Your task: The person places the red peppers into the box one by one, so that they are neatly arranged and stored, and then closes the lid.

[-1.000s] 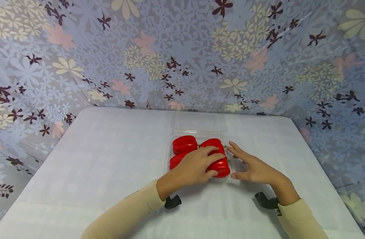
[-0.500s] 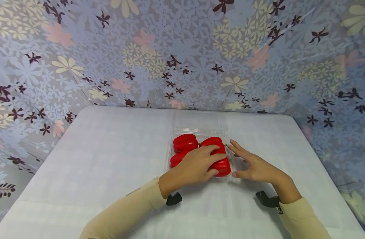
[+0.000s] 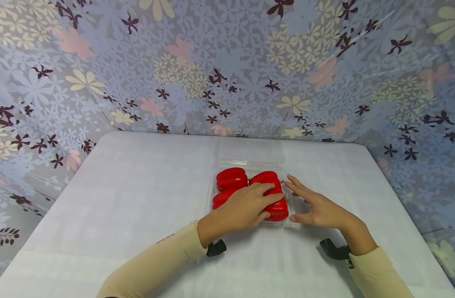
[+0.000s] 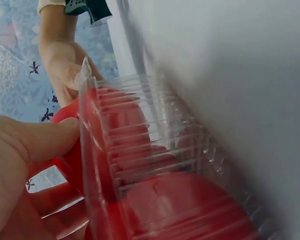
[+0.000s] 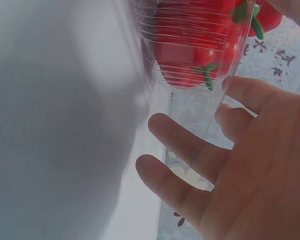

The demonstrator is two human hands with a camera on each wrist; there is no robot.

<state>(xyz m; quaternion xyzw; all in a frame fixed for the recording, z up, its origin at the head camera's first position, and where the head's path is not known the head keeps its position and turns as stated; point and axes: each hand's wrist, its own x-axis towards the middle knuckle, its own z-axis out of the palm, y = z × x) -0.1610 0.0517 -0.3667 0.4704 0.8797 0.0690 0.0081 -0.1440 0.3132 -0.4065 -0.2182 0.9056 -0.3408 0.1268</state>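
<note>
Several red bell peppers sit in a clear plastic clamshell container (image 3: 209, 194); the back left pepper (image 3: 231, 179) and back right pepper (image 3: 265, 177) show plainly. My left hand (image 3: 244, 209) reaches over the front left pepper (image 3: 221, 199) and grips the front right pepper (image 3: 278, 212). Its thumb (image 4: 52, 140) lies on that pepper's near side, the fingers over its top and far side. My right hand (image 3: 317, 209) stands at the container's right side, fingers spread and holding nothing. In the right wrist view its fingertips (image 5: 232, 86) are at the rim, and green stems (image 5: 208, 77) face it.
The container's clear lid (image 3: 247, 150) lies folded back toward the far table edge. A white cloth covers the table (image 3: 145, 182). Behind stands a flower-patterned backdrop (image 3: 235, 74). Dark wrist devices (image 3: 334, 250) hang under both cuffs.
Both hands and the peppers stay almost where they were. The head view shifts very slightly.
</note>
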